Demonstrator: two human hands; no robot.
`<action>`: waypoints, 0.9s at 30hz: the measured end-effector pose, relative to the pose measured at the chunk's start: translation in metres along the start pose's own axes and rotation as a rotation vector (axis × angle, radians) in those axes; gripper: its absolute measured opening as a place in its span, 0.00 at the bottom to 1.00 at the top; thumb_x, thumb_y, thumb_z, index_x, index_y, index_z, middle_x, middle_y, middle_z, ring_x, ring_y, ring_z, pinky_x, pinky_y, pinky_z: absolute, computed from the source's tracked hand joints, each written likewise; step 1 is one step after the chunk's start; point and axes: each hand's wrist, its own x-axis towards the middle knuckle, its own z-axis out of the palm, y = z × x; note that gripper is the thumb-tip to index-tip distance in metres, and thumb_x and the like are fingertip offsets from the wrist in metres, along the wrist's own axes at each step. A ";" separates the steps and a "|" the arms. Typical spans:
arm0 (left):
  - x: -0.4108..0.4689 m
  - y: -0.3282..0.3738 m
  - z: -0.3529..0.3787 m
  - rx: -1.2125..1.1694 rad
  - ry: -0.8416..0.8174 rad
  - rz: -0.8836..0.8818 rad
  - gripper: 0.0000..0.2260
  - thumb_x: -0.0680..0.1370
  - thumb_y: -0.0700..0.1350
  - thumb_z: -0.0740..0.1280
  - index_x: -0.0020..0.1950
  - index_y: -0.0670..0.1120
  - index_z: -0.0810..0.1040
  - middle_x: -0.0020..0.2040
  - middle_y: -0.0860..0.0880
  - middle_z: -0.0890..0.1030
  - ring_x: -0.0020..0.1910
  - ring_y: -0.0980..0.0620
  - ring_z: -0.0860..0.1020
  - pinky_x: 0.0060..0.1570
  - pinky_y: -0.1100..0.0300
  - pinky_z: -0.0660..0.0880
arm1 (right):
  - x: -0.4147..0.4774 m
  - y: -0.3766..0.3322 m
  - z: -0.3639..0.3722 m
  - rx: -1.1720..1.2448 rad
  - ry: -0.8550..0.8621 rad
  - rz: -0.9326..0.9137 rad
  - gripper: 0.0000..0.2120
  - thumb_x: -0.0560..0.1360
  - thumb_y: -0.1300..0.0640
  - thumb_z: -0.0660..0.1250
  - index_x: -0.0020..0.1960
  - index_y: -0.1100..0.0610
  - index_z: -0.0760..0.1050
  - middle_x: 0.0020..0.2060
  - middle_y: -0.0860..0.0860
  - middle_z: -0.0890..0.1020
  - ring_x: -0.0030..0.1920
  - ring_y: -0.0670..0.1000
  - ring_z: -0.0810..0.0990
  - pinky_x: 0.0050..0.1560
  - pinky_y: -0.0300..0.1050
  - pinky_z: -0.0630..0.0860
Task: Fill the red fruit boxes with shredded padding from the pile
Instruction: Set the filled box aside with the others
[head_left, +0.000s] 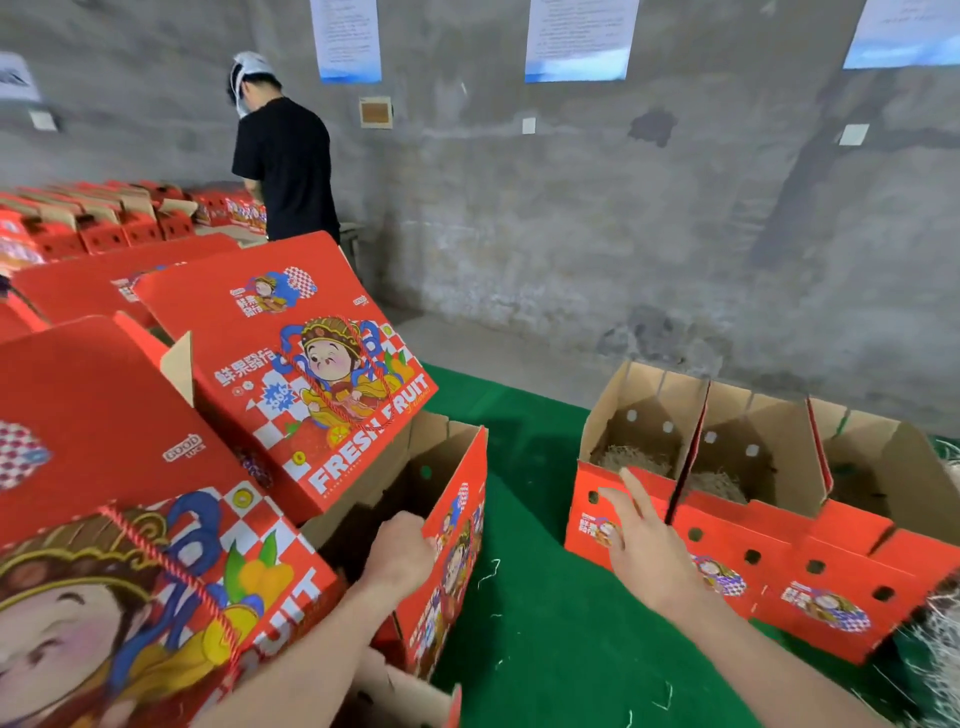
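The left hand (402, 553) curls over the rim of an open box (457, 525) and grips it. The right hand (649, 545) is spread wide and holds nothing, in front of the near wall of a row (779, 561) of three boxes. Padding (631, 460) lies in the row's two left boxes. The pile (935, 660) sits at 4 o'clock from the right hand, on the green mat (530, 623). Lids (291, 364) lean at 11 o'clock from the left hand.

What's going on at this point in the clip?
On a green mat, the person's left hand grips the rim of an open red box. The right hand, fingers spread, reaches toward a row of three open boxes. Two of them already hold shredded padding.
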 end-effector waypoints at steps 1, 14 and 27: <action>-0.004 0.007 0.002 -0.005 0.029 0.014 0.08 0.77 0.41 0.62 0.42 0.41 0.79 0.40 0.48 0.81 0.35 0.53 0.78 0.36 0.59 0.75 | -0.012 -0.003 -0.003 0.067 -0.016 -0.020 0.24 0.77 0.61 0.58 0.71 0.50 0.60 0.75 0.50 0.52 0.32 0.48 0.77 0.36 0.41 0.76; -0.156 0.143 0.035 -0.006 -0.042 0.453 0.07 0.80 0.40 0.57 0.48 0.41 0.74 0.48 0.44 0.80 0.45 0.46 0.79 0.42 0.57 0.73 | -0.064 -0.047 -0.123 1.070 -0.457 0.498 0.30 0.69 0.40 0.70 0.61 0.58 0.68 0.49 0.58 0.79 0.37 0.56 0.80 0.28 0.44 0.77; -0.216 0.177 0.031 0.361 0.153 0.775 0.34 0.75 0.50 0.67 0.76 0.50 0.54 0.76 0.48 0.53 0.75 0.45 0.49 0.72 0.43 0.48 | -0.226 0.064 -0.200 0.659 -0.538 0.359 0.17 0.73 0.65 0.65 0.60 0.69 0.69 0.55 0.67 0.77 0.52 0.60 0.79 0.61 0.61 0.70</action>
